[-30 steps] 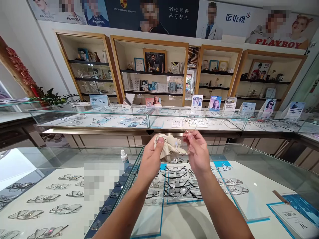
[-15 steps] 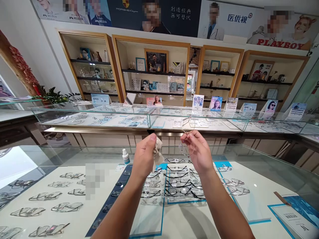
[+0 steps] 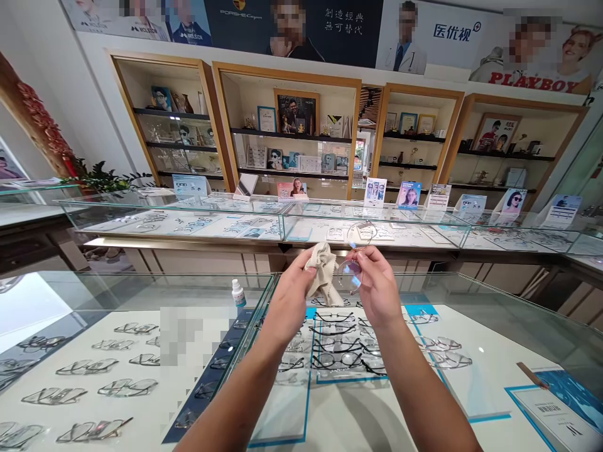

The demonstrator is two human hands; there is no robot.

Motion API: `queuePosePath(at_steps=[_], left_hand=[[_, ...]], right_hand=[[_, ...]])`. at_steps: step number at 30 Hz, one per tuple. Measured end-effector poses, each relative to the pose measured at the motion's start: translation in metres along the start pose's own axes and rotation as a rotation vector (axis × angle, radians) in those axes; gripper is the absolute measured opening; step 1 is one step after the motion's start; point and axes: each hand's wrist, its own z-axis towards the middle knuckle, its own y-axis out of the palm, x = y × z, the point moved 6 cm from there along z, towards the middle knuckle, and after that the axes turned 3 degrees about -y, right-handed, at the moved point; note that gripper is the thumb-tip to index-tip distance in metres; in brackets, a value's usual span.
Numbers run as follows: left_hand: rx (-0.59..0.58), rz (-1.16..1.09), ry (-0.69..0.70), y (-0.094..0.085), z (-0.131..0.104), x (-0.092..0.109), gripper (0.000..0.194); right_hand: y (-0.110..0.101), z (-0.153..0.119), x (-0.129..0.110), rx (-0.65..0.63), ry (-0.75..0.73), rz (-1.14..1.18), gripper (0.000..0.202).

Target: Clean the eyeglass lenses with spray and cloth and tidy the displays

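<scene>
My left hand (image 3: 293, 294) is closed on a crumpled cream cloth (image 3: 323, 271), which hangs down from the fingers. Just to its right, my right hand (image 3: 378, 284) pinches a pair of thin-rimmed round glasses (image 3: 351, 276) near the middle of the frame, held on end with one lens above the other. The cloth is close beside the lower lens; whether they touch I cannot tell. Both hands are raised above a glass display case (image 3: 358, 411) with rows of dark-framed glasses (image 3: 337, 361) inside.
A small white bottle (image 3: 238, 294) stands on the glass top to the left of my hands. More glasses (image 3: 127, 387) lie in the case at the left, and a printed card (image 3: 553, 408) is at the right. Across the aisle runs another glass counter (image 3: 282, 227) with small signs.
My left hand has moved right with the cloth, closer to the glasses, and more of the cloth now shows. The glasses have tilted slightly in my right hand, which has barely moved.
</scene>
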Motion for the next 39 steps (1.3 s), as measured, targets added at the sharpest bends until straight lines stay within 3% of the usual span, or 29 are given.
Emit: queuePosePath(at_steps=[4,7,10,18,23,28,30,35,39], left_hand=[[0.056,0.168,0.261,0.016,-0.018,0.016,0.046],[-0.065,0.328,0.417,0.038,-0.029,0.014,0.048],[-0.185,0.417,0.499,0.054,-0.034,0.006,0.054],[-0.198,0.599,0.606,0.058,-0.039,0.006,0.058],[-0.193,0.579,0.546,0.047,-0.04,0.023,0.04],[-0.133,0.458,0.207,0.022,-0.026,0.021,0.04],[-0.108,0.46,0.14,0.014,-0.019,0.019,0.04],[-0.025,0.482,0.189,-0.004,-0.003,0.021,0.042],[0.042,0.525,0.255,-0.017,0.002,0.025,0.045]], right_hand=[[0.001,-0.003,0.004,0.061,-0.024,0.007,0.027],[0.002,-0.006,0.005,0.104,-0.045,0.008,0.03],[0.0,-0.009,0.006,0.152,-0.058,0.028,0.033],[-0.007,-0.007,0.001,0.206,-0.053,0.064,0.036],[-0.017,0.001,-0.008,0.248,-0.063,0.089,0.036],[-0.019,0.006,-0.015,0.175,-0.072,0.038,0.027],[-0.018,0.006,-0.014,0.139,-0.04,0.03,0.024],[-0.009,0.006,-0.015,-0.006,-0.035,-0.003,0.02],[-0.003,0.003,-0.016,-0.125,-0.042,-0.168,0.015]])
